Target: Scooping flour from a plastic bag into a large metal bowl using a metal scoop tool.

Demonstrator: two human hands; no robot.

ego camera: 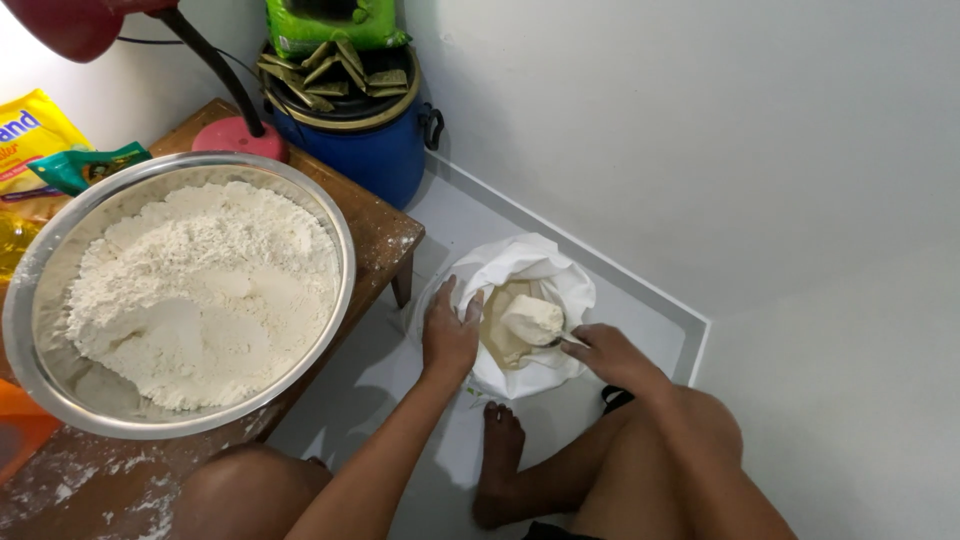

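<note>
From my remote seat, I judge the step in hand to be scooping out of the soft white cloth sack [520, 258], which sits open on the pale floor at 6 o'clock of the blue plastic drum [385, 165].

The left hand [450, 338] is clamped on the sack's rim at its 9 o'clock side, fingers curled over the edge, holding the mouth wide. The right hand [607, 356] comes in from 4 o'clock, closed round the thin metal handle of a small scoop [565, 340]. The scoop carries 1 heaped mound of off-white flour [533, 318] and hangs just above the contents, inside the mouth.

At 9 o'clock of the sack, well apart and higher, a wide round steel bowl [348, 262] stands on the worn brown wooden table [388, 238], already piled with white flour.

The mound is tall and loose, so I judge the next move calls for a level scoop, a slow lift clear of the cloth rim, and the left hand holding firm.
</note>
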